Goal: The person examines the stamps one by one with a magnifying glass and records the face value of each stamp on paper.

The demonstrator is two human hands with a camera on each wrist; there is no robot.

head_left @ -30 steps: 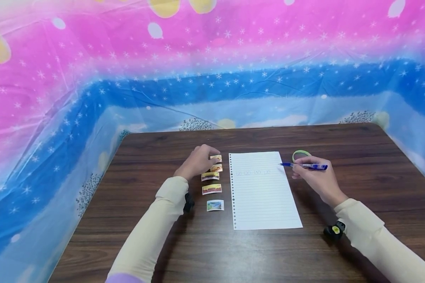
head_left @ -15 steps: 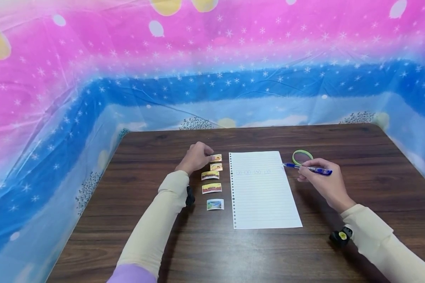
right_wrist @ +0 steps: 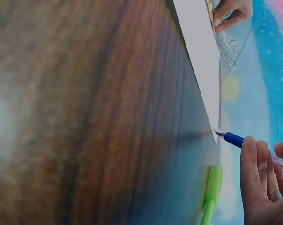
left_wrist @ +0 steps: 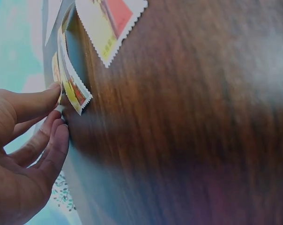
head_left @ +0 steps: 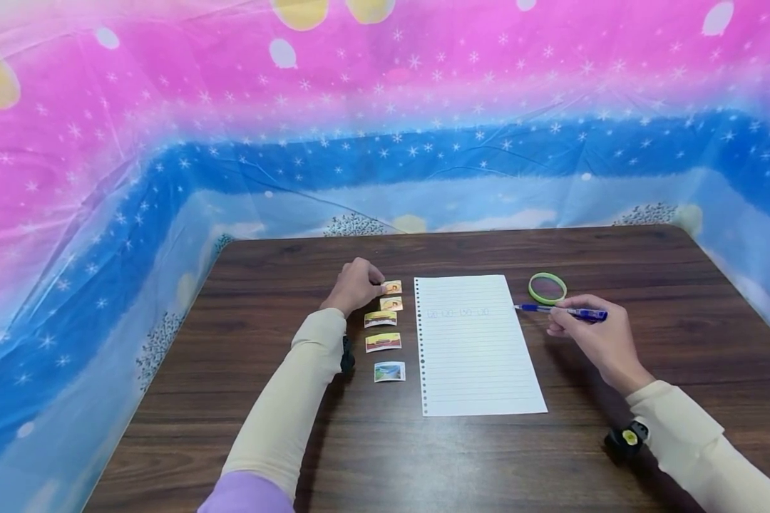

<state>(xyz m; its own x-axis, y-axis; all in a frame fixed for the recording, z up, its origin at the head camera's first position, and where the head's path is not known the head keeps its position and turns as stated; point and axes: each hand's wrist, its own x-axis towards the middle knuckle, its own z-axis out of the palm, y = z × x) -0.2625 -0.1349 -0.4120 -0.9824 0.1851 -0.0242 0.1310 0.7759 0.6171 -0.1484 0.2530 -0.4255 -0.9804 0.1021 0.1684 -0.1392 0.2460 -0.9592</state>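
Observation:
My left hand (head_left: 357,286) pinches the left edge of the farthest stamp (head_left: 393,287), an orange-and-cream one. In the left wrist view, thumb and fingers (left_wrist: 57,136) meet at that edge. Several more stamps run toward me in a column: a similar orange stamp (head_left: 391,304), two yellow-and-red ones, the nearer of them a curled stamp (head_left: 383,342), and a blue-green landscape stamp (head_left: 389,371). My right hand (head_left: 599,338) holds a blue pen (head_left: 587,313), its tip by the right edge of the lined paper (head_left: 481,363). Faint handwritten figures cross the sheet's upper part.
A green-rimmed ring (head_left: 531,288) lies just beyond the pen; whether it holds a lens is unclear. All lies on a dark wood table (head_left: 263,263). A pink and blue patterned cloth (head_left: 385,164) hangs behind it.
My right hand has drawn right and slightly nearer with the pen, uncovering more of the green ring. My left hand has shifted slightly left, uncovering more of the far stamps.

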